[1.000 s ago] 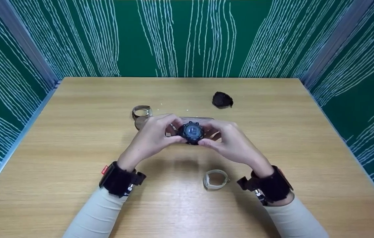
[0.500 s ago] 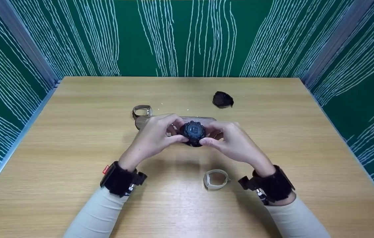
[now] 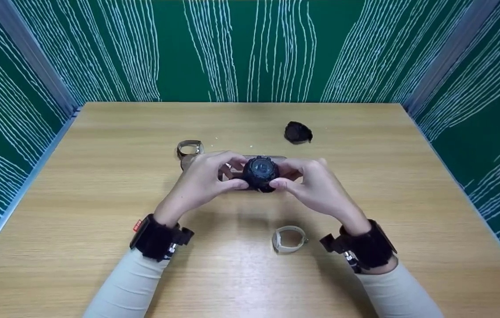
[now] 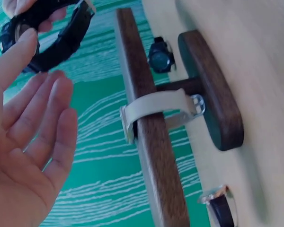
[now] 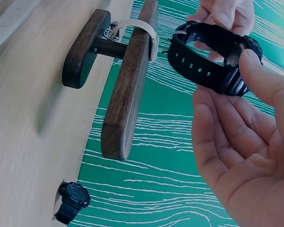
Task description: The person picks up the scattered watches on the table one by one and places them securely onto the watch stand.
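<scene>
A black digital wristwatch point(image 3: 262, 171) is held up between both hands in the head view, its dial facing the camera. My left hand point(image 3: 208, 176) grips its left side, with the thumb point(image 4: 23, 47) against the case. From the other side my right hand point(image 3: 316, 183) grips it, thumb on the case and fingers below. The strap forms a loop, seen in the right wrist view. Close beyond the hands stands a dark wooden T-bar watch stand point(image 5: 128, 90), with a cream-strapped watch point(image 4: 156, 104) looped around its bar. The hands partly hide the stand in the head view.
On the wooden table point(image 3: 99, 185), a pale watch point(image 3: 277, 242) lies nearer the person. A brown-strapped watch point(image 3: 180, 150) sits left of the stand, and another black watch point(image 3: 298, 133) lies toward the back. Green, white-streaked walls point(image 3: 250, 53) enclose the table's back and sides.
Both hands have shifted the black watch slightly right and away from the person, toward the stand's bar. The other watches have stayed put.
</scene>
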A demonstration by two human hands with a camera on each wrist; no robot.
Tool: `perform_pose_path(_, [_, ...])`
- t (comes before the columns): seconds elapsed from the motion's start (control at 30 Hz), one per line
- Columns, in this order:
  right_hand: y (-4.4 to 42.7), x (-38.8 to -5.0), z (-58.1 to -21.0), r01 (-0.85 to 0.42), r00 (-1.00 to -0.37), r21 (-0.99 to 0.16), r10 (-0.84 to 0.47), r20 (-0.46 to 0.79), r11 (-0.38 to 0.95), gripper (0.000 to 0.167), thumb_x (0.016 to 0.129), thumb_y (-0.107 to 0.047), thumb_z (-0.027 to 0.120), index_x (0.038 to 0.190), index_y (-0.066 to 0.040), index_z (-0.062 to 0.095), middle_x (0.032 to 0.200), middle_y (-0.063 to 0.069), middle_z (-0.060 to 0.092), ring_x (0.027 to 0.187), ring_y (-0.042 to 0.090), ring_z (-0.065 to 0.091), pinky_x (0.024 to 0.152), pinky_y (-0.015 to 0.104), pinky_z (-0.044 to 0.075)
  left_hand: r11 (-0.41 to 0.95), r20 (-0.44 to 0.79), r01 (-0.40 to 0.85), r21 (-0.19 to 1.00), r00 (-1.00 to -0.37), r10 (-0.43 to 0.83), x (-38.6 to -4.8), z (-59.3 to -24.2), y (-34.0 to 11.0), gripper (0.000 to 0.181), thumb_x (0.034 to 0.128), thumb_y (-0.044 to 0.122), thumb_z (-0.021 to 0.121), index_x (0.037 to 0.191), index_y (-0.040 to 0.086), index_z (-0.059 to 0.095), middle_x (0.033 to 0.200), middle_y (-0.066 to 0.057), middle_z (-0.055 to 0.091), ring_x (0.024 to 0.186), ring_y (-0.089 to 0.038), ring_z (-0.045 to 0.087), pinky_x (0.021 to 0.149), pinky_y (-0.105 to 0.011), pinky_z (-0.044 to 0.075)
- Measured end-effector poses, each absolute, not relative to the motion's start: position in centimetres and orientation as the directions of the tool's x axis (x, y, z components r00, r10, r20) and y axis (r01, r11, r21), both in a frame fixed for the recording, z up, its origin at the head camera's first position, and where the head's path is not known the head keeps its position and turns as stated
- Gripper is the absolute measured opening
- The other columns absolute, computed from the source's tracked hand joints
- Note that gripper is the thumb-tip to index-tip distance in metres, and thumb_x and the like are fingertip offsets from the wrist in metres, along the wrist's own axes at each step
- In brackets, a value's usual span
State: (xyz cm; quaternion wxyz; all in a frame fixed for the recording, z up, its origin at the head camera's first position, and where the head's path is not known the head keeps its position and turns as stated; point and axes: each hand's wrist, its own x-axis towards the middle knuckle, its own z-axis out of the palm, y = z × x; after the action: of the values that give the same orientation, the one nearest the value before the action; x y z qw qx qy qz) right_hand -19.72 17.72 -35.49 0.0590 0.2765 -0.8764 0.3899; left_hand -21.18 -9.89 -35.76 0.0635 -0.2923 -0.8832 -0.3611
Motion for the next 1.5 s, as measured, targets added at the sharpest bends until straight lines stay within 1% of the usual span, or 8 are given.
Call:
perform_pose_path(0.1, [18.0, -19.9, -35.3, -0.531, -0.843, -0.649, -0.413, 0.344, 0.544, 0.028, 0.094, -0.021, 0.084, 0.120, -0.011, 0.080, 0.108, -0.002, 0.081, 0.087, 0.011, 0.075, 0.073, 0.028, 0.059, 0.596, 0.298, 0.539, 0.596, -0.837, 0.458, -21.3, -35.3, -10.7, 0.047, 0.0905, 0.030, 0.086, 0.133, 0.016, 0.072, 0.113, -0.001, 0.078, 0.089, -0.010, 0.074, 0.092, -0.035, 0.058])
perform_pose_path(0.2, [18.4, -20.1, -35.1, -0.525, -0.850, -0.648, -0.385, 0.360, 0.552, 0.023, 0.094, -0.020, 0.084, 0.115, -0.010, 0.081, 0.103, -0.001, 0.081, 0.087, 0.012, 0.075, 0.077, 0.032, 0.059, 0.595, 0.279, 0.498, 0.631, -0.861, 0.425, -21.5, -34.8, -11.7, 0.042, 0.0950, 0.027, 0.082, 0.134, 0.014, 0.071, 0.111, -0.001, 0.077, 0.090, -0.011, 0.072, 0.089, -0.033, 0.059])
perform_pose_path(0.5, [19.2, -20.5, -34.5, -0.527, -0.849, -0.647, -0.300, 0.435, 0.551, 0.026, 0.093, -0.017, 0.084, 0.116, -0.007, 0.079, 0.098, 0.000, 0.081, 0.083, 0.014, 0.075, 0.078, 0.023, 0.058, 0.590, 0.305, 0.367, 0.719, -0.930, 0.207, -22.6, -34.2, -14.6, 0.027, 0.1039, 0.020, 0.070, 0.128, 0.008, 0.073, 0.109, -0.007, 0.077, 0.092, -0.022, 0.071, 0.082, -0.027, 0.056])
perform_pose_path(0.67, [19.5, -20.8, -34.5, -0.507, -0.857, -0.659, -0.242, 0.455, 0.556, 0.026, 0.094, -0.017, 0.083, 0.117, -0.005, 0.078, 0.099, 0.004, 0.081, 0.086, 0.017, 0.075, 0.079, 0.019, 0.057, 0.604, 0.297, 0.297, 0.740, -0.949, 0.104, -23.3, -34.8, -15.9, 0.024, 0.1038, 0.021, 0.071, 0.125, 0.009, 0.074, 0.107, -0.005, 0.077, 0.094, -0.022, 0.069, 0.085, -0.035, 0.055])
perform_pose_path(0.83, [19.9, -21.0, -34.5, -0.486, -0.863, -0.663, -0.192, 0.468, 0.569, 0.027, 0.095, -0.018, 0.083, 0.116, -0.003, 0.077, 0.100, 0.006, 0.080, 0.088, 0.018, 0.075, 0.080, 0.019, 0.057, 0.650, 0.253, 0.208, 0.731, -0.967, 0.025, -24.1, -36.1, -16.9, 0.027, 0.1033, 0.024, 0.071, 0.126, 0.009, 0.074, 0.115, -0.008, 0.077, 0.102, -0.026, 0.070, 0.094, -0.043, 0.051])
perform_pose_path(1.2, [20.7, -21.5, -34.5, -0.419, -0.887, -0.676, -0.114, 0.448, 0.606, 0.026, 0.097, -0.022, 0.081, 0.116, -0.003, 0.078, 0.099, 0.008, 0.080, 0.087, 0.018, 0.073, 0.079, 0.014, 0.053, 0.704, -0.005, 0.023, 0.710, -0.999, 0.038, -24.6, -38.0, -17.8, 0.048, 0.1072, 0.044, 0.061, 0.140, 0.009, 0.062, 0.137, -0.018, 0.066, 0.127, -0.039, 0.059, 0.110, -0.056, 0.043])
perform_pose_path(1.37, [21.0, -21.8, -34.7, -0.391, -0.894, -0.677, -0.084, 0.439, 0.623, 0.028, 0.097, -0.023, 0.081, 0.117, -0.003, 0.077, 0.098, 0.009, 0.080, 0.085, 0.018, 0.071, 0.077, 0.013, 0.052, 0.710, -0.054, 0.003, 0.705, -0.997, 0.058, -24.8, -38.3, -17.5, 0.050, 0.1072, 0.049, 0.059, 0.140, 0.012, 0.063, 0.129, -0.015, 0.067, 0.120, -0.035, 0.061, 0.105, -0.052, 0.046])
perform_pose_path(1.5, [21.2, -21.9, -34.9, -0.373, -0.901, -0.682, -0.068, 0.429, 0.629, 0.028, 0.098, -0.023, 0.080, 0.117, -0.003, 0.077, 0.098, 0.010, 0.080, 0.085, 0.018, 0.070, 0.076, 0.012, 0.051, 0.709, -0.076, -0.011, 0.705, -0.995, 0.060, -24.9, -38.5, -17.3, 0.055, 0.1068, 0.052, 0.059, 0.146, 0.013, 0.061, 0.134, -0.017, 0.066, 0.123, -0.035, 0.060, 0.107, -0.053, 0.046])
